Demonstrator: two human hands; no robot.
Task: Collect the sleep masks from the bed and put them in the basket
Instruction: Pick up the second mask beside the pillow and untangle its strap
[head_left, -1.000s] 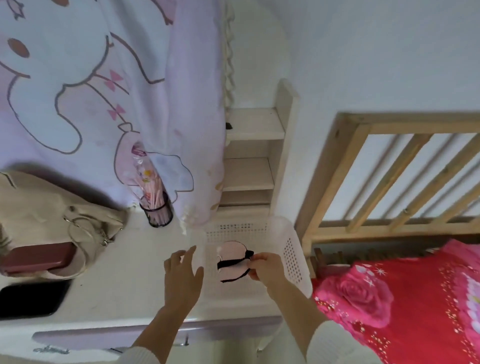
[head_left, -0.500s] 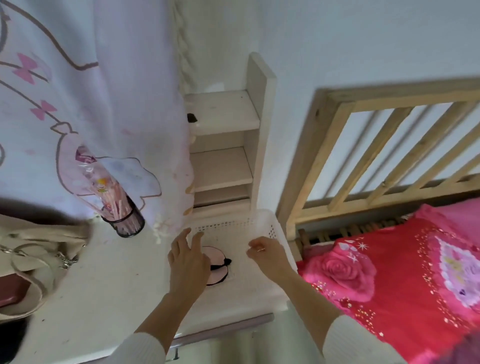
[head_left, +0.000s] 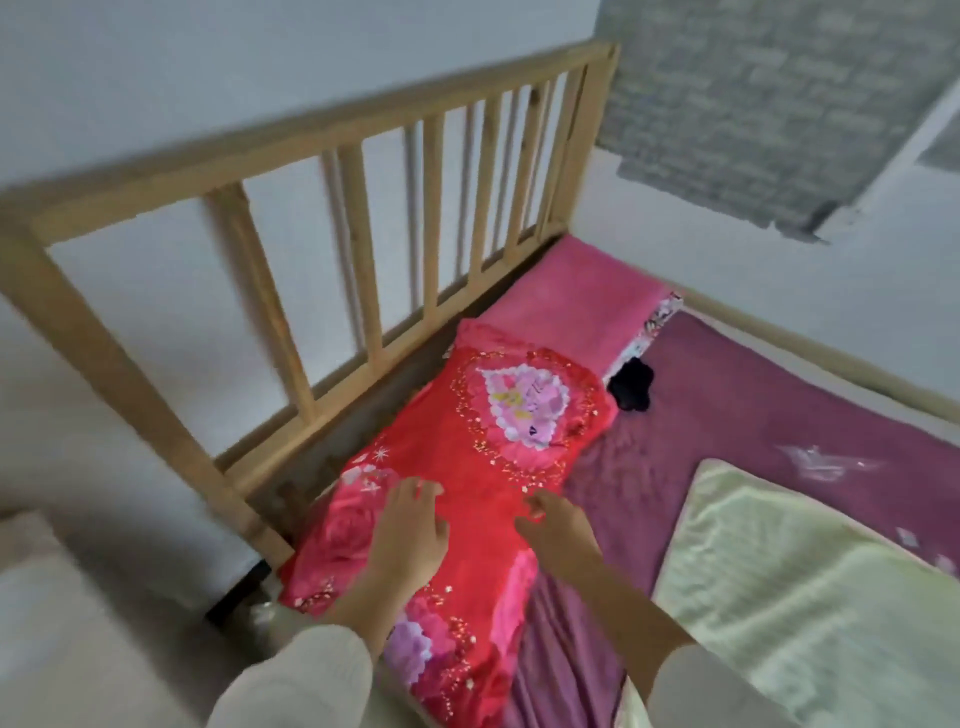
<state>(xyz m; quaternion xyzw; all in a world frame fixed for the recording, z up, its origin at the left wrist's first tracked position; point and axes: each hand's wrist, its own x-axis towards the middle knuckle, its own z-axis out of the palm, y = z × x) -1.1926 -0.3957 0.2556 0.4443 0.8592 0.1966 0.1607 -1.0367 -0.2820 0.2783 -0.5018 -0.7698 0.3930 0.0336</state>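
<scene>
A black sleep mask lies on the purple sheet of the bed, just right of the red flowered pillow and below a pink pillow. My left hand hovers over the red pillow, fingers apart and holding nothing. Beside it, over the pillow's right edge, my right hand is loosely curled and also holds nothing. Both hands are well short of the black mask. The basket is out of view.
A wooden slatted headboard runs along the left of the bed. A pale green blanket covers the bed's near right. A white desk edge shows at the lower left. White and grey walls stand behind.
The view has swung right from the desk and basket to the bed. My right hand let go of the pink mask in the basket; both hands now hang over the red pillow.
</scene>
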